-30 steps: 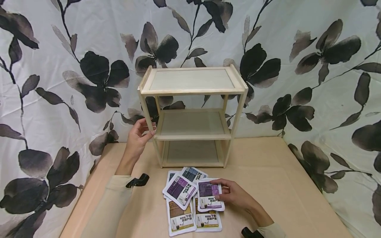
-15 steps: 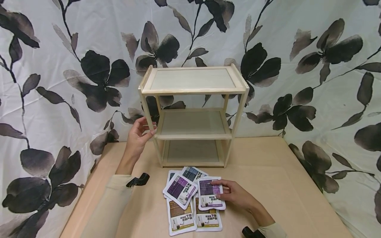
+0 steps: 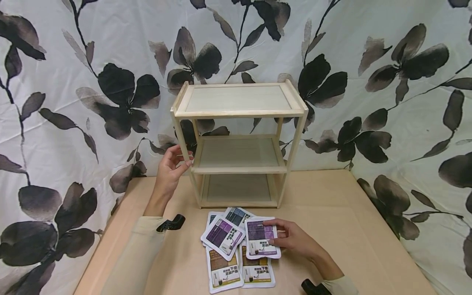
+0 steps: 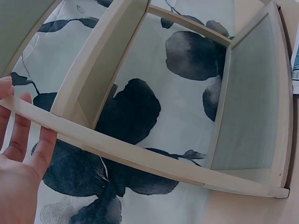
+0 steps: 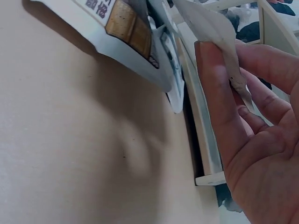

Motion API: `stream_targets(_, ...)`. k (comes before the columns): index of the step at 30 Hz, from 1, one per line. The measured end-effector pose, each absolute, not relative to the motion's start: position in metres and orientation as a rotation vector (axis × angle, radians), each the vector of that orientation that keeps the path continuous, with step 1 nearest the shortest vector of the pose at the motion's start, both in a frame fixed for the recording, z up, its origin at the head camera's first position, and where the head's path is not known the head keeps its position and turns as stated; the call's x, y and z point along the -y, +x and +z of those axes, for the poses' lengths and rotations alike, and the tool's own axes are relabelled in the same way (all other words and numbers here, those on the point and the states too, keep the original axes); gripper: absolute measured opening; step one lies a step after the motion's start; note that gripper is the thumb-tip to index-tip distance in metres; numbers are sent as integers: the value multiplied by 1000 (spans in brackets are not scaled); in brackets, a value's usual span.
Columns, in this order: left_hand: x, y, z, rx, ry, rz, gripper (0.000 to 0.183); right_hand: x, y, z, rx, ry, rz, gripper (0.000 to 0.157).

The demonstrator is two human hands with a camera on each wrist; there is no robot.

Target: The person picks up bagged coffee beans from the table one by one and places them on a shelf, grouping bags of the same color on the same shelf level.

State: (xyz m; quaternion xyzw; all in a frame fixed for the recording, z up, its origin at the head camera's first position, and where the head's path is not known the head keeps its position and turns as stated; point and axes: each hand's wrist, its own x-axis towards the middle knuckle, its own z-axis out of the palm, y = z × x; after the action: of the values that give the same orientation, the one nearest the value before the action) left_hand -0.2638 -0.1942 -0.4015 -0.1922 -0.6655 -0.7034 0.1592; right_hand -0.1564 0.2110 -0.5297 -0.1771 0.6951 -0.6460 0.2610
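Note:
A small three-tier wooden shelf (image 3: 239, 114) with pale panels stands upright at the back of the table. My left hand (image 3: 167, 174) holds its left front post (image 4: 126, 151), fingers round the wood at middle-shelf height. In front of the shelf, my right hand (image 3: 295, 239) pinches the right edge of a flat white-edged sachet with a purple print (image 3: 259, 233). In the right wrist view this sachet (image 5: 210, 23) is seen edge-on between thumb and fingers, raised off the table. It overlaps the other sachets in the head view.
Several more sachets lie overlapping on the table (image 3: 368, 246): another purple one (image 3: 224, 237), two brown ones nearest me, including the left brown sachet (image 3: 224, 272), and blue ones behind. A white cloth with dark flowers (image 3: 258, 49) hangs behind the shelf.
My right hand has shifted slightly away from me and to the right with the purple sachet. My left hand stays on the shelf's post.

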Motion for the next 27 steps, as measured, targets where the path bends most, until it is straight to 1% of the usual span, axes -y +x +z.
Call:
stream_targets(9,193,-264,-402,1880,-546,-2009,49,-211,-157,-508,-1913,-552,-1789,59)
stream_targets(27,196,-267,-406,1842,-585,-2037,48,-203,-155,-447,-2016,-659,-1755,59)
